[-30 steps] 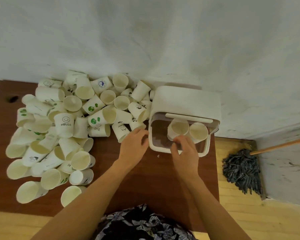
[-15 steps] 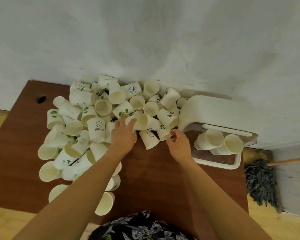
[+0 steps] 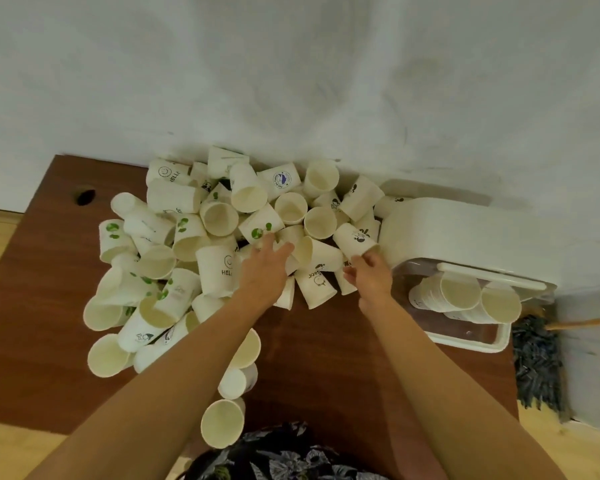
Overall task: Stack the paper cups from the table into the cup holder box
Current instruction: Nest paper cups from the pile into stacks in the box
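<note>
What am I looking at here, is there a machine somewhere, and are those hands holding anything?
No machine here: a person wears a camera on the head, looking forward and down at their own two bare arms. On the brown table lies a big heap of paper cups, mostly tipped on their sides, some printed with HELLO or green spots. At the right stands the white cup holder box, with two stacks of cups lying inside its open front. The left hand reaches into the heap with fingers spread, touching cups without gripping one that I can see. The right hand curls its fingers at the rim of one cup with a dark print. A mop lies on the floor to the right.
</note>
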A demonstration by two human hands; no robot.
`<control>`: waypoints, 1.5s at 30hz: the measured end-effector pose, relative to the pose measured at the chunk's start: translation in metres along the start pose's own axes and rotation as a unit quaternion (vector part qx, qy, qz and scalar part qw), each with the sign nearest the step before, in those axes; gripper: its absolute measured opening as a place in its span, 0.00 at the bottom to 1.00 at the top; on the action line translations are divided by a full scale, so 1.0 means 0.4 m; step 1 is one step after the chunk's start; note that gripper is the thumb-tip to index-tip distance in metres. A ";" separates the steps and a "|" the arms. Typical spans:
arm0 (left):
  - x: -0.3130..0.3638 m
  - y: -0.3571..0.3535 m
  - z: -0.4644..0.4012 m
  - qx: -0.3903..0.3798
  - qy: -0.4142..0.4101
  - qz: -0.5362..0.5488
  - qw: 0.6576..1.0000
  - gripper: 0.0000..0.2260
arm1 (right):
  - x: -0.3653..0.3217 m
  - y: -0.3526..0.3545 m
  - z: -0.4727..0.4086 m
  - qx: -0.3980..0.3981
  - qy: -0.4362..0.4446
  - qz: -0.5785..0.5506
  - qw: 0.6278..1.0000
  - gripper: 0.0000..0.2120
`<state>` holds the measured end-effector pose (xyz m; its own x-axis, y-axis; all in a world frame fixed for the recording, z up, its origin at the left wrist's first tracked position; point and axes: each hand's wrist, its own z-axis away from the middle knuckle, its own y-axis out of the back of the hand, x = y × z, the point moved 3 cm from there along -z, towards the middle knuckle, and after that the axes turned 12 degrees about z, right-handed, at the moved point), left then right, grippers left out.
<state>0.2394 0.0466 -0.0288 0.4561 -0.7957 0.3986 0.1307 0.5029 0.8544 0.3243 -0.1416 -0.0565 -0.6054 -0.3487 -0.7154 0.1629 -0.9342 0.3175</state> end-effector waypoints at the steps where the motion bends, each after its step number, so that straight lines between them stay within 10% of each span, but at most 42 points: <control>1: -0.002 0.007 0.000 0.004 0.000 0.005 1.000 0.18 | -0.001 0.001 -0.001 0.008 0.001 -0.003 1.000 0.07; 13: 0.114 0.114 0.175 0.218 -0.103 0.094 0.966 0.03 | 0.022 0.140 0.168 0.030 0.224 0.179 0.957 0.09; 28: 0.503 -0.205 0.267 -0.002 -0.238 0.168 0.957 0.10 | 0.271 0.584 0.214 0.172 0.247 0.417 0.858 0.07; 45: 0.591 -0.330 0.179 -0.041 -0.176 0.075 0.981 0.11 | 0.232 0.651 0.085 0.097 0.309 0.479 0.816 0.08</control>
<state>0.2671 -0.2321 -0.0234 0.1461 -0.7710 0.6198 0.1617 0.6368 0.7539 0.2839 -0.4148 -0.0191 0.2453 -0.9395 -0.2392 0.1692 -0.2014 0.9648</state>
